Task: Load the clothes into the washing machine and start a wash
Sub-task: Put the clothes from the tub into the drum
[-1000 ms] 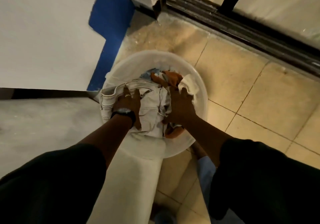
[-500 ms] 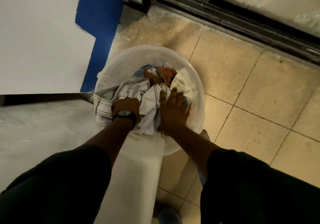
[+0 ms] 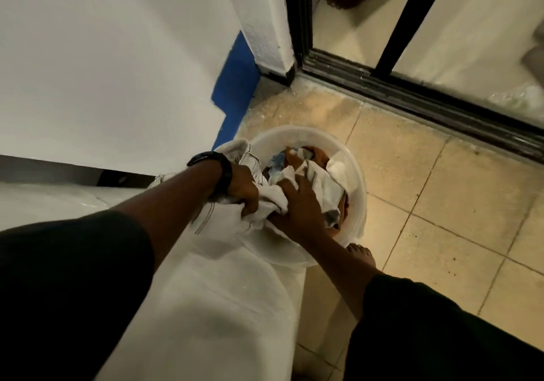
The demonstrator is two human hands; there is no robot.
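Both hands down in the white plastic basin (image 3: 362,204). Left hand (image 3: 244,193), black watch (image 3: 220,171) at the wrist, fingers curled round a bunch of the white garment (image 3: 223,224) with dark stitching. Right hand (image 3: 298,208) just beside it, touching, fingers dug into the same cloth. Beyond my fingertips: orange cloth (image 3: 319,154), a blue-and-white piece (image 3: 276,170). Basin sits on tan floor tiles (image 3: 441,218). My bare foot (image 3: 361,255) shows below the right wrist.

Soft cloth clothes (image 3: 323,185), smooth plastic basin (image 3: 361,195); matt tiled floor (image 3: 447,204)
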